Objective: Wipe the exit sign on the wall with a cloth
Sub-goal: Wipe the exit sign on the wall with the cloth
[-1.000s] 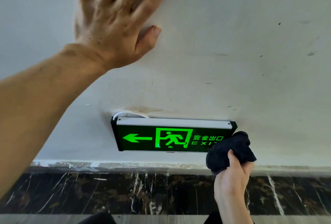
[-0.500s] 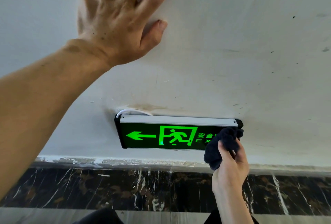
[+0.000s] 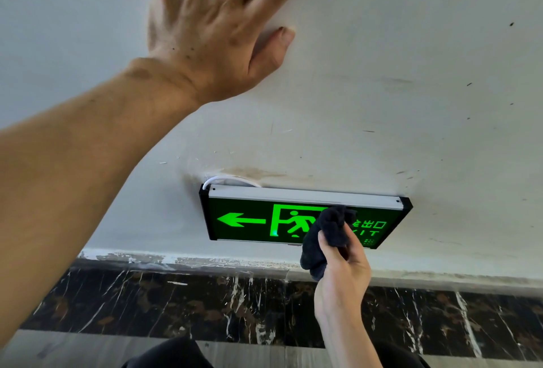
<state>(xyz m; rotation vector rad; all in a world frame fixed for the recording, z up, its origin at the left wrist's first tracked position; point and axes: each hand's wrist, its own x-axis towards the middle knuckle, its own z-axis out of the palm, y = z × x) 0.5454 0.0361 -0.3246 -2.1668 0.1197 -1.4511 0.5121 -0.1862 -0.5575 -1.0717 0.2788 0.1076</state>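
The middle of the lit exit sign [image 3: 252,217], low on the scuffed white wall [image 3: 396,79], is hidden by a dark cloth [image 3: 326,235] bunched in the right hand [image 3: 342,270]; the left hand [image 3: 217,26], spread flat against the wall, is cut off at its fingertips. Below lies dark marble skirting [image 3: 147,303]

The right hand [image 3: 342,272] is pressing a dark cloth [image 3: 324,238], apparently touching, against the lit exit sign [image 3: 255,219]; the left hand [image 3: 211,32] is lying flat on the wall [image 3: 411,59].
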